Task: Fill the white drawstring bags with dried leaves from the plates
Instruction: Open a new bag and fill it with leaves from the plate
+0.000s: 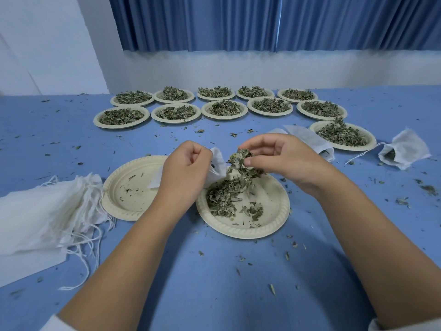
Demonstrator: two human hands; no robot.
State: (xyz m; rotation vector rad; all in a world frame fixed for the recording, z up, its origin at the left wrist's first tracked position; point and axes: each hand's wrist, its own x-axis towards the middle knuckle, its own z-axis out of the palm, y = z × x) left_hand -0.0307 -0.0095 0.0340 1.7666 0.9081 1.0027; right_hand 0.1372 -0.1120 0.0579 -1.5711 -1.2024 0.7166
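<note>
A single wide-angle camera, worn on the person's head, is looking forward and down along both forearms, which are entering from the bottom corners. It is sitting close over the blue table [214, 283], placing the left hand [183, 170] and right hand [284, 158] near the middle of the frame, while the far rows of plates [224, 117] and the blue curtain [238, 22] are filling the upper part.

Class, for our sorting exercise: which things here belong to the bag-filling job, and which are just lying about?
In the job: left hand holding a white bag; right hand pinching a clump of leaves; plate beneath; full plates; stack of empty bags.
Lying about: emptied plate; scattered crumbs; blue curtain.
</note>
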